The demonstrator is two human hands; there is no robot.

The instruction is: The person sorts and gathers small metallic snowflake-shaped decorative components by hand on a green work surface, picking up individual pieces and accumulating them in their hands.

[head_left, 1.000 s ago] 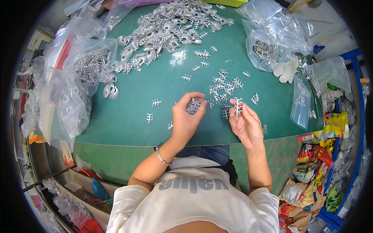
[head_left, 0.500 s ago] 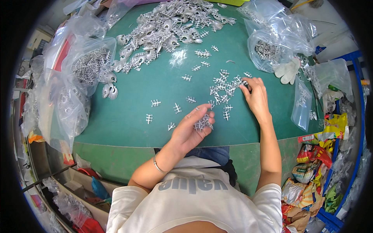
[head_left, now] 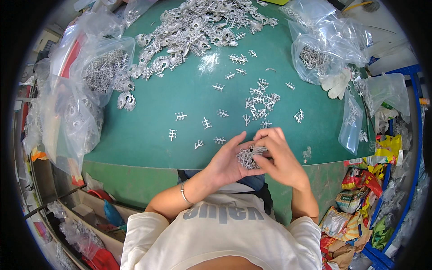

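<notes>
Near the table's front edge, my left hand (head_left: 223,161) is cupped palm up around a bunch of small grey branched metal pieces (head_left: 247,158). My right hand (head_left: 284,161) meets it from the right, its curled thumb and fingers touching the bunch; its fingertips partly hide what they pinch. Just beyond my hands lies a loose cluster of similar branched pieces (head_left: 261,101). Several single pieces are scattered to the left, among them a cross-barred one (head_left: 206,123); another piece (head_left: 299,115) rests to the right.
A large heap of grey metal parts (head_left: 198,36), some fan-shaped, covers the far side of the green table (head_left: 153,135). Clear bags of parts (head_left: 105,72) stand at left, more bags (head_left: 315,58) at right beside a white glove (head_left: 335,84). Colourful packets (head_left: 355,180) fill the lower right.
My right hand has left the loose cluster and come down to the bunch in my left hand. The left hand has shifted slightly right and turned its palm further up.
</notes>
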